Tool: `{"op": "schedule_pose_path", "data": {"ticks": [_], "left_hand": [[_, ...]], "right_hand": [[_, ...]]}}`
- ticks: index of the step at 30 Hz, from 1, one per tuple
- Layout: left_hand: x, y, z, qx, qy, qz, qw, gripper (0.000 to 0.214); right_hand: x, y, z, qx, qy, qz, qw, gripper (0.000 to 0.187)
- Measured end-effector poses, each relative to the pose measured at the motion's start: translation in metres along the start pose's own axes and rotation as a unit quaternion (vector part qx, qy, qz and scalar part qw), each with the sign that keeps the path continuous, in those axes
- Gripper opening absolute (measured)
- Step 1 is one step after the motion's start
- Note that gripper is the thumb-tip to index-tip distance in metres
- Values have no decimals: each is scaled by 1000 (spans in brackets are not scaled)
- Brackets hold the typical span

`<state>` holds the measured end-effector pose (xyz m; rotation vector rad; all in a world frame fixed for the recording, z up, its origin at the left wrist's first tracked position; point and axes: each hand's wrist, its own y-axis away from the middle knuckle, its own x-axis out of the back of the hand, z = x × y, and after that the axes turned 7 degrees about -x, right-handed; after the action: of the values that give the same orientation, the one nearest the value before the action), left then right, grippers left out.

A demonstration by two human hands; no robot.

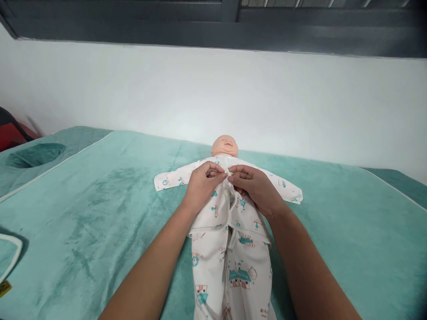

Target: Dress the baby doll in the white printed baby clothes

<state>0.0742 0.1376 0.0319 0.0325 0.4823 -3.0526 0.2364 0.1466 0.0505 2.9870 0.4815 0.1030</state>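
A baby doll [225, 146] lies face up on a green bed cover, its head toward the wall. It wears a white printed shirt [213, 212] with its sleeves spread to both sides, and matching trousers [247, 278]. My left hand [206, 182] pinches one front edge of the shirt at the chest. Opposite it, my right hand [251, 183] pinches the other edge, fingertips close to the left ones. Between them shows a small pale spot, perhaps a button. Just below, a round button [226, 192] sits on the shirt front, which parts lower down.
The green cover [110, 213] spreads to both sides. Behind it rises a white wall [150, 89] with a dark frame [133, 26] above. A white curved cord or handle [15, 242] lies at the left edge, and a red and black object [11, 133] stands at far left.
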Motion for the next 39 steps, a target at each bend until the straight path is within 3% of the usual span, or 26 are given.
{"op": "schedule_pose_path", "data": {"ticks": [11,19,32,39], "left_hand": [[0,-2,0,11,15,4,1000,12],[1,-2,-1,22,48,-6,999,15],[-2,1,9,54,46,6,997,20],[-3,0,7,62,64,36,995,21]], "right_hand": [[-5,1,-2,21,133,24,991,32],[-6,1,-3,3,157,18,987,32],[-23,3,-6,38,297,101,949,22],[-21,3,-5,32,231,75,970,30]]}}
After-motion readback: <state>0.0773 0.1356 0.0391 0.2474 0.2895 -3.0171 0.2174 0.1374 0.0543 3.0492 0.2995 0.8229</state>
